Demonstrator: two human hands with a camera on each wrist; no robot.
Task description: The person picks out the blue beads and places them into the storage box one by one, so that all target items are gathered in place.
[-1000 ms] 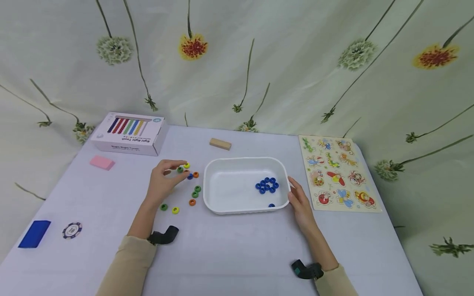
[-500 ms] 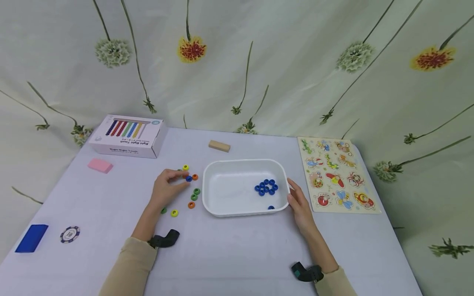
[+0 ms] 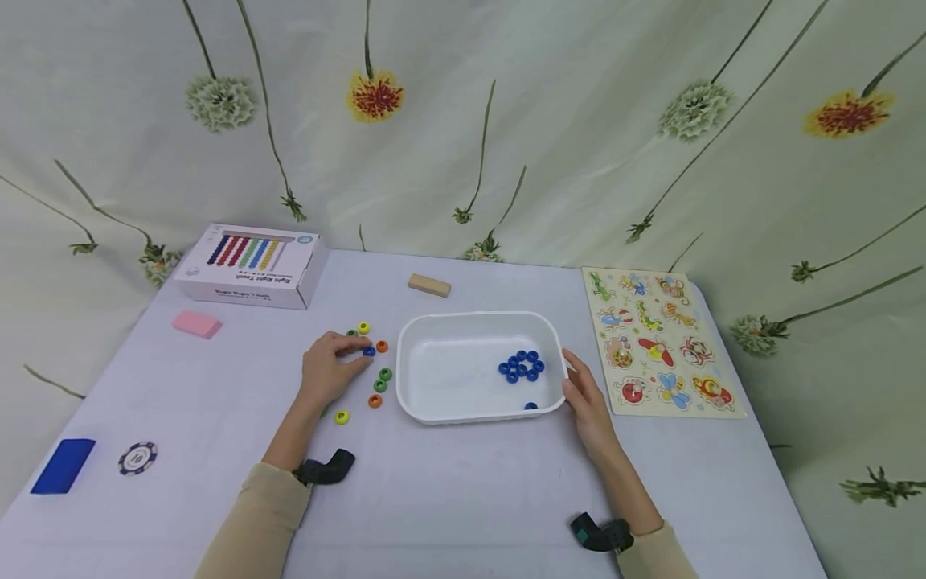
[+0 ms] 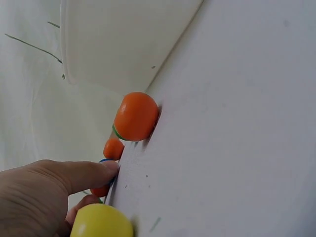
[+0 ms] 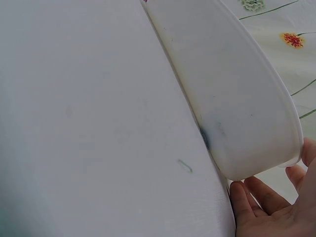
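My left hand (image 3: 327,368) reaches in among loose beads beside the tray, pinching a blue bead (image 3: 369,351) between thumb and forefinger. Around it lie two orange beads (image 3: 382,346), green beads (image 3: 386,374) and yellow beads (image 3: 342,417). In the left wrist view the thumb mostly covers the blue bead (image 4: 105,160), while a yellow bead (image 4: 101,222) sits closest to the camera. My right hand (image 3: 589,406) grips the right end of the white tray (image 3: 441,417), fingers against its wall. Several blue beads (image 3: 522,371) rest inside the tray's right half.
Behind the tray lies a wooden block (image 3: 430,285). An animal puzzle board (image 3: 661,346) is at the right. At the left are a toy box (image 3: 249,269), a pink block (image 3: 197,324), a poker chip (image 3: 137,458) and a blue rectangular piece (image 3: 63,466).
The left thumb and forefinger have come together on the blue bead, the hand drawing slightly nearer the body. The right hand keeps its grip and the tray stays put.
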